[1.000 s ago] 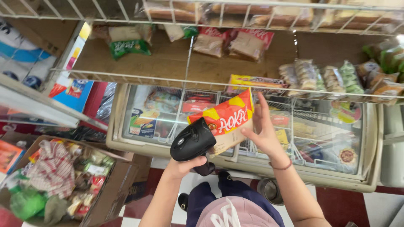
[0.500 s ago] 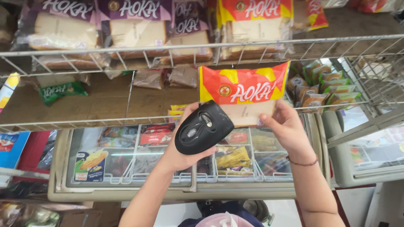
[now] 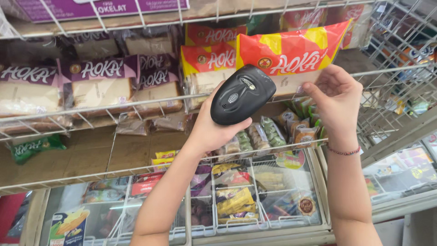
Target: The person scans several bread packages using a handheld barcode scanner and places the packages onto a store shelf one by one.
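While I watch from the head view, both hands are raised at a wire shelf (image 3: 136, 102) of packaged bread.
Left hand (image 3: 214, 130): fingers wrapped tight round a black handheld scanner (image 3: 242, 93), its rounded head tipped toward the packet.
Right hand (image 3: 336, 98): fingers curled on the lower edge of a bread packet (image 3: 291, 54), holding it up against the shelf front.
Packet look: red and yellow wrapper above, clear film below with pale bread showing.
Neighbours: purple-wrapped loaves (image 3: 98, 84) on the left; a glass-topped freezer (image 3: 255, 200) below.
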